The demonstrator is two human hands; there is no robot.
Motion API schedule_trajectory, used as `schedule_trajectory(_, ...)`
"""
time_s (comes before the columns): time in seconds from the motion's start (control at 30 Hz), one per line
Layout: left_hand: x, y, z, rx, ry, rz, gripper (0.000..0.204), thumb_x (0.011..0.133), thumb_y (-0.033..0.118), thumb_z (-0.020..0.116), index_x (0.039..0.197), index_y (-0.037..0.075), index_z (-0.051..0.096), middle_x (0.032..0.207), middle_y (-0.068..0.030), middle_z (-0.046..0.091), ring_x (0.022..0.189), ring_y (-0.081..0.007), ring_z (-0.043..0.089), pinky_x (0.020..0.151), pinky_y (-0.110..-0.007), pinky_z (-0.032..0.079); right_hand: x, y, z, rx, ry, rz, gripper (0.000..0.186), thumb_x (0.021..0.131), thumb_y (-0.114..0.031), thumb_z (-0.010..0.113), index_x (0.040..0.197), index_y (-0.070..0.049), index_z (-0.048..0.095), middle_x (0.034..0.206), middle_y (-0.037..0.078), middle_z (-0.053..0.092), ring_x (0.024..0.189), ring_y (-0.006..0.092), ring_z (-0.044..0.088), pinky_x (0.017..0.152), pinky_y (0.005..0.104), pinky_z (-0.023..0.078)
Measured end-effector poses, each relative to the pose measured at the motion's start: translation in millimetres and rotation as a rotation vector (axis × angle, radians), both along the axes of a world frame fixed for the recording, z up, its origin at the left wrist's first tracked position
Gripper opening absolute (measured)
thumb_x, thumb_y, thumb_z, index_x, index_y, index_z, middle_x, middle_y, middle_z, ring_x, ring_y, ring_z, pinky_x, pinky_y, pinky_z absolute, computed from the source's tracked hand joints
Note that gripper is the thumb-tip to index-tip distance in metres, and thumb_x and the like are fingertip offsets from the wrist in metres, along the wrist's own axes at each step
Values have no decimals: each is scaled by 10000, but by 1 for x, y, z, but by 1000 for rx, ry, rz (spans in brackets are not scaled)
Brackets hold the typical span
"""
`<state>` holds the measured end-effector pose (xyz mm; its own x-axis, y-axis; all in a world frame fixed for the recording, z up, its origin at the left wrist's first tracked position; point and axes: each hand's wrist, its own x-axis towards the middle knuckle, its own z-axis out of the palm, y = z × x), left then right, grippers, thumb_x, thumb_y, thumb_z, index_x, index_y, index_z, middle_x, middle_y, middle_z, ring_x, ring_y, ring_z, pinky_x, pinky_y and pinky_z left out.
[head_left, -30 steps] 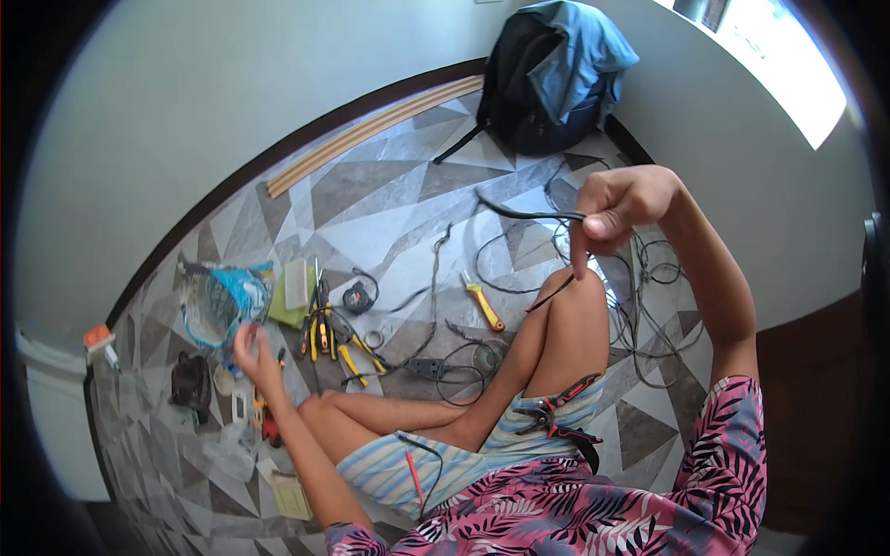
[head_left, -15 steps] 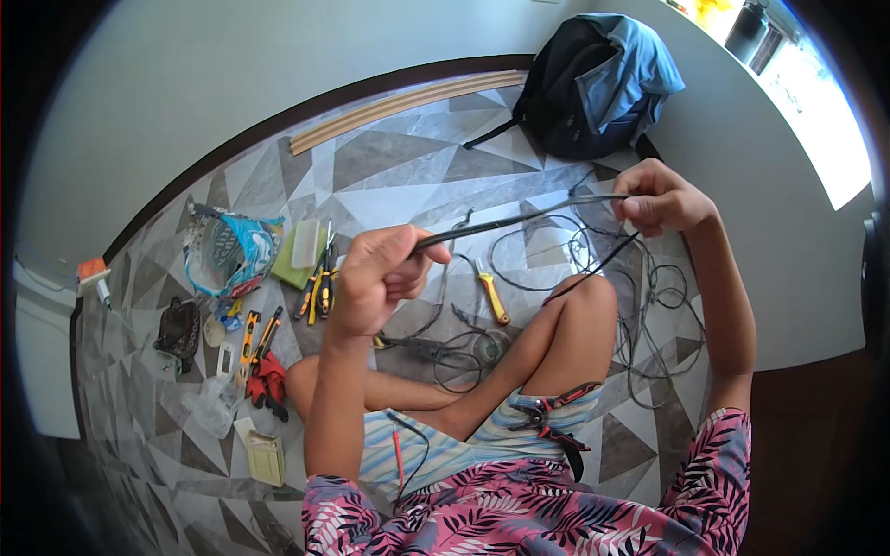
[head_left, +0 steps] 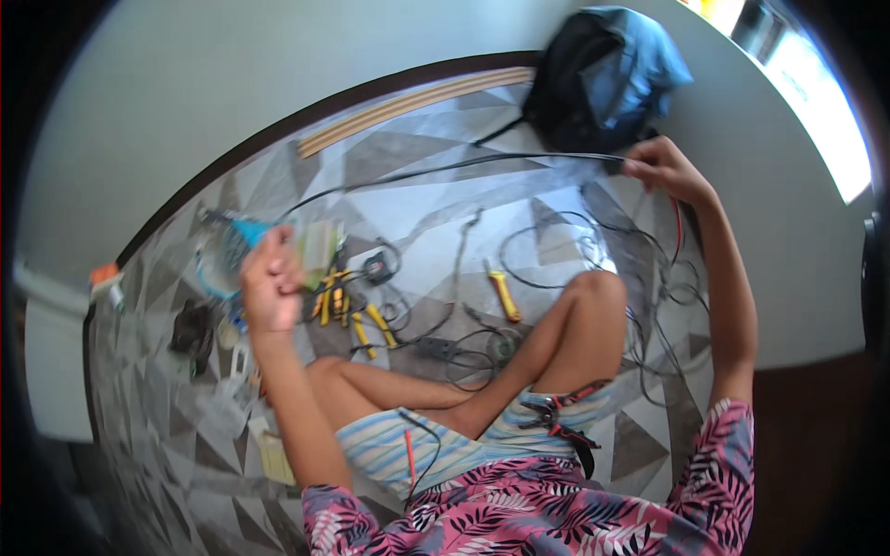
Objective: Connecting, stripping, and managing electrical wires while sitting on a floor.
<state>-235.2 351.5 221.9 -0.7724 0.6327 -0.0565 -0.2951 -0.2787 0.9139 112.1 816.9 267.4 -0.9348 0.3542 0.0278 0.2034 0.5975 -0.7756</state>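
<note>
At the left edge, a small orange and white object [head_left: 106, 278], too blurred to identify. Next, rightward, a blue plastic bag [head_left: 248, 232], also blurred and partly covered by the left hand [head_left: 273, 287]. Left hand raised, with curled fingers, likewise smeared; cannot tell whether pinching or merely touching the black cable [head_left: 482, 160]. Nearer, a pale yellow box [head_left: 276, 463], partly hidden by the left forearm. Just right of the left hand, on the floor, a green case [head_left: 319, 248], with yellow-handled pliers [head_left: 339, 295] close by, softly outlined. Between the hands, the cable, held up over the floor: long axis running left to right, bowed slightly, pointing left and near at one end, right and far at the other, with the left part lost in blur at the fingertips. Farther right, a dark backpack [head_left: 561, 93], then the right hand [head_left: 667, 171], pinching the cable between thumb and fingers. Below the right wrist, a red wire [head_left: 678, 232] of unclear connection.
</note>
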Motion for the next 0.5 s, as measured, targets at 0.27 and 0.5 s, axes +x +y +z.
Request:
schedule_trajectory(0.27, 122, 135, 16, -226, 1002, -205, 483, 989, 335, 512, 1355, 19, 506, 1352, -146, 553, 1278, -253, 492, 1084, -377, 334, -32, -83, 32, 177, -23, 303, 266, 866, -221, 732, 975, 22, 719, 773, 71, 683, 636, 123, 588, 601, 273, 485)
schedule_trajectory(0.5, 128, 156, 24, -132, 522, -472, 291, 992, 293, 543, 952, 14, 617, 653, 45, 448, 529, -26, 326, 460, -201, 246, -27, -89, 43, -74, -95, 300, 276, 881, -241, 718, 939, 29, 705, 668, 16, 602, 542, 64, 527, 485, 211, 415)
